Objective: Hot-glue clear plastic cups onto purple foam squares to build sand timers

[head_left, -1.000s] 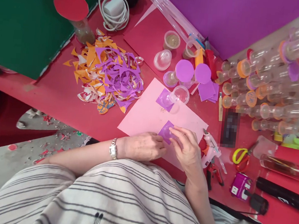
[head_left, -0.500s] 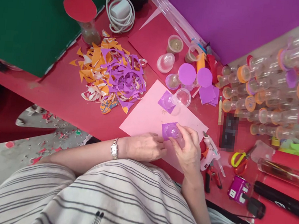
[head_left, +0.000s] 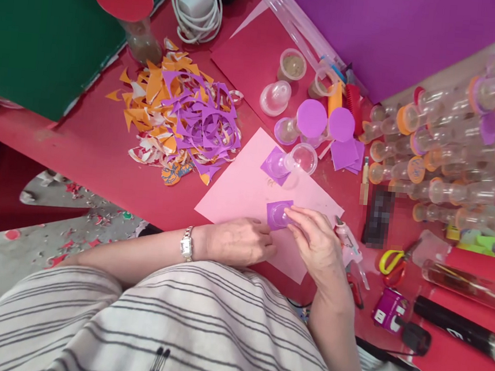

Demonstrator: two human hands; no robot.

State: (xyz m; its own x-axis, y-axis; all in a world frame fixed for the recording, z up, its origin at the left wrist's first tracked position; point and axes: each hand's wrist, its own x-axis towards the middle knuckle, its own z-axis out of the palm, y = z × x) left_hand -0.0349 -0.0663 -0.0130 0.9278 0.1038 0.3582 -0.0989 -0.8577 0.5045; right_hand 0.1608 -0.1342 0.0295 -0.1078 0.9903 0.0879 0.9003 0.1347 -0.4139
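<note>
My right hand (head_left: pixel 314 237) pinches a clear plastic dome-shaped cup (head_left: pixel 278 216) between thumb and fingers. Under the cup lies a purple foam square (head_left: pixel 273 204) on a pink sheet (head_left: pixel 230 187). My left hand (head_left: pixel 242 241), with a watch (head_left: pixel 187 244) on the wrist, rests at the sheet's near edge, fingers curled under and partly hidden; nothing shows in it. Farther up the sheet, a second purple square (head_left: pixel 270 165) sits beneath a clear cup piece (head_left: pixel 280 164), with a round clear cup (head_left: pixel 304 158) beside it.
Orange and purple foam scraps (head_left: pixel 193 117) are heaped at the left. A glue gun (head_left: pixel 349 243), scissors (head_left: pixel 392 261) and a black roll (head_left: pixel 456 328) lie at the right. Stacked clear bottles (head_left: pixel 450 145) stand behind them. Purple discs (head_left: pixel 312 118) top cups at the back.
My right hand has shifted its fingers slightly right along the clear cup, uncovering more of it. My left hand stays in nearly the same place.
</note>
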